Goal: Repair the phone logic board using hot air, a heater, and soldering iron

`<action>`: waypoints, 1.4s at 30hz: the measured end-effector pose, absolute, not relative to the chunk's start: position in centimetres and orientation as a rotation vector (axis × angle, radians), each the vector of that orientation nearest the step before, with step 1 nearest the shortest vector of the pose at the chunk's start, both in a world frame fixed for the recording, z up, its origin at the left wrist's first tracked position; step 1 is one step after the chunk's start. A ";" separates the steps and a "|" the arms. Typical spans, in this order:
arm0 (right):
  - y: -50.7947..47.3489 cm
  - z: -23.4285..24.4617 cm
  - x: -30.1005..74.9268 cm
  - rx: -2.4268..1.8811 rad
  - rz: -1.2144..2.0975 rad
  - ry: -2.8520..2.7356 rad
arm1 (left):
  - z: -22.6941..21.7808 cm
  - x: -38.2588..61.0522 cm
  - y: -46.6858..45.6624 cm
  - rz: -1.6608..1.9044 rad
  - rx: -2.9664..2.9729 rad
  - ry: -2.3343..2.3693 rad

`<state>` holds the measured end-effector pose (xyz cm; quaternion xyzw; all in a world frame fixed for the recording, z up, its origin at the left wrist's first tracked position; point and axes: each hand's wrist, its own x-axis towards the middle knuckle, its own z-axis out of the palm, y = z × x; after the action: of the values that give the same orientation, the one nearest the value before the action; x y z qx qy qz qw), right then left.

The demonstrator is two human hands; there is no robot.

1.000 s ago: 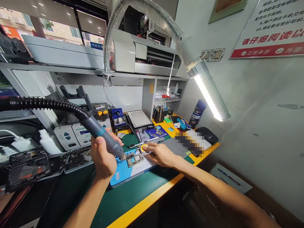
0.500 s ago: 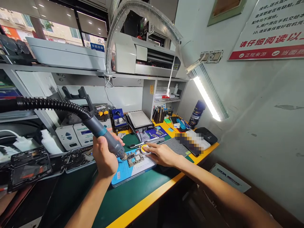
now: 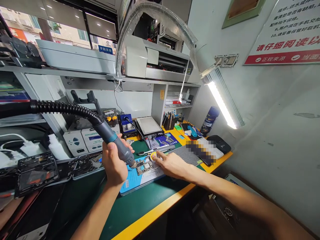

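My left hand [image 3: 115, 163] is wrapped round the grey handle of a hot air gun [image 3: 117, 143]. Its metal nozzle points down at the left edge of a phone circuit board [image 3: 145, 167], very close to it. That board lies on a blue and white booklet or flat box [image 3: 131, 183]. Beside the board's upper right corner, the fingers of my right hand [image 3: 172, 164] close on a small round yellow-and-white thing [image 3: 152, 156], partly hidden by them. Just behind lies a pen-like grey tool [image 3: 165, 149].
A black corrugated hose [image 3: 62, 108] runs left from the hot air gun. Opened phone parts [image 3: 37, 173] and a white bottle [image 3: 58, 146] stand at left. A perforated grey mat [image 3: 183, 155], phones, and a spray can [image 3: 209, 121] are at right. A lit lamp [image 3: 222, 105] hangs above.
The view has shifted slightly, so everything sits a little further right. My right fingers have shifted a little on the round thing. The nozzle stays by the board's left edge.
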<state>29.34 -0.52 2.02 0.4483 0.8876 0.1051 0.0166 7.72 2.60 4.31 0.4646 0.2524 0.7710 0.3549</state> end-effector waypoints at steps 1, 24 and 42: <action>-0.4 1.8 29.6 1.447 0.255 2.811 | 4.3 7.7 2.6 1.991 1.195 0.650; 3.2 1.8 31.6 2.355 -0.439 3.017 | 4.6 7.4 2.4 1.975 1.166 0.673; 10.5 6.8 31.8 2.364 -2.064 2.740 | 4.1 7.4 2.8 1.910 1.220 0.702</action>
<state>31.77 10.45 6.79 0.4945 0.5733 -0.4319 -0.4902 7.36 2.77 4.10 0.4768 0.2743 0.7461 0.3752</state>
